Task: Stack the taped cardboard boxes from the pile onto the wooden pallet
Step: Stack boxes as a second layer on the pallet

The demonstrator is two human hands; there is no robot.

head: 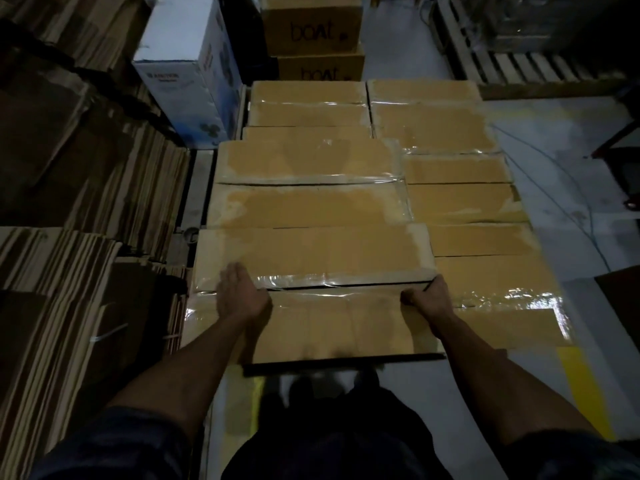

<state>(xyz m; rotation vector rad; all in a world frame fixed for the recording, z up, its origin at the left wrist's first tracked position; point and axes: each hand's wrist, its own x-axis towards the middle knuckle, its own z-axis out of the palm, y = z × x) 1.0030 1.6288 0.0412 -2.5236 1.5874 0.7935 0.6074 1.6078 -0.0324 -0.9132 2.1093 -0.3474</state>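
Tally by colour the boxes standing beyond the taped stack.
Brown boxes printed "boat": 2, upper and lower
White box: 1
Total: 3

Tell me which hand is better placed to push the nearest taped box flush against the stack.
Left. The left hand lies flat and open across the nearest brown taped cardboard box, ready to press forward. The right hand is curled at the box's right edge in a grip, likely better for steadying.
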